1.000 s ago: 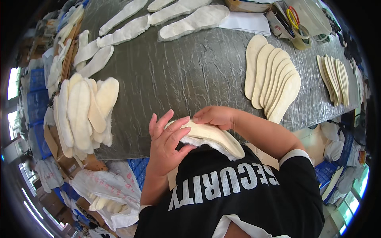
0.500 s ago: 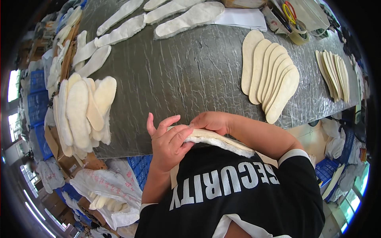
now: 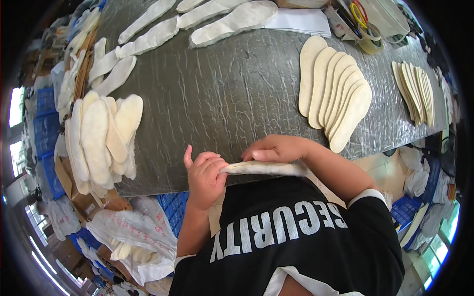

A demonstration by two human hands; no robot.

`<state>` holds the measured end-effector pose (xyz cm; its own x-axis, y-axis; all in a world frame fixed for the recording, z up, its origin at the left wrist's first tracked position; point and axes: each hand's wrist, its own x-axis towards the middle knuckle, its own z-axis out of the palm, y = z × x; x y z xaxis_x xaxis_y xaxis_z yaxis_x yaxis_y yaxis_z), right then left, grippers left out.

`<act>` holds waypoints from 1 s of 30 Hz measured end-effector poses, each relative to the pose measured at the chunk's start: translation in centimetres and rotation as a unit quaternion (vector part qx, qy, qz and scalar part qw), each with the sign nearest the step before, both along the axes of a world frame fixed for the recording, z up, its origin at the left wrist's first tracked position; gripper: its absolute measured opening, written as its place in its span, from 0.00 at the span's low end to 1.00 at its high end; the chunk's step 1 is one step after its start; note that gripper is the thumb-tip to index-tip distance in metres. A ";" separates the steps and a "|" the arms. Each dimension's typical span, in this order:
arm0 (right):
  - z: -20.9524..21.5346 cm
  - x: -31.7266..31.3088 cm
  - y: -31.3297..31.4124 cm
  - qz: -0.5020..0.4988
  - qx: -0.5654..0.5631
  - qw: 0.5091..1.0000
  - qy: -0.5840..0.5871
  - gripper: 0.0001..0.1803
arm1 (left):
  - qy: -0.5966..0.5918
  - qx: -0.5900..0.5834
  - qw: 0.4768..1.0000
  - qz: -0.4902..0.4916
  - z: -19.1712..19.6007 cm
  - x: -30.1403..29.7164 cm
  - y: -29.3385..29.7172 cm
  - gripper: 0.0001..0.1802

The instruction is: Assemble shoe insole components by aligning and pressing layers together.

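A fleecy insole (image 3: 266,169) is held edge-on just over the near edge of the table, its woolly side toward me and a pale flat layer behind. My left hand (image 3: 206,173) is closed on its left end, thumb and fingers pinching the tip, with the little finger raised. Along the far upper edge, my right hand (image 3: 277,148) grips the middle of the insole. Its thumb shows, while the other fingertips are hidden behind.
Pale flat insoles (image 3: 335,93) lie fanned on the right, beside another row (image 3: 414,93). A fleecy pile (image 3: 101,140) sits at the left edge; more fleecy insoles (image 3: 232,23) lie at the back near white paper (image 3: 298,22) and a tape roll (image 3: 371,45).
The insole has turned from sloping down to the right to nearly level. My right hand has slid rightward along it, and my left fingers have closed more tightly on its end.
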<state>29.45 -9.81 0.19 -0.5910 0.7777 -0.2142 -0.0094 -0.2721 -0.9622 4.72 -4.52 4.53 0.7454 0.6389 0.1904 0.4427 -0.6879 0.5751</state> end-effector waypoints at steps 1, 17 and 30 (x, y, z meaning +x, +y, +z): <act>1.3 0.7 -0.3 0.014 0.008 0.999 -0.031 0.28 | 0.012 -0.011 1.000 0.013 -0.7 -0.5 -0.2 0.09; 0.9 -1.0 0.5 -0.012 0.235 0.852 -0.468 0.14 | 0.031 -0.029 0.999 -0.006 -3.4 2.5 1.6 0.06; -2.8 -3.3 0.1 -0.015 0.276 0.791 -0.546 0.54 | 0.244 -0.002 0.969 -0.034 -7.2 3.2 2.0 0.49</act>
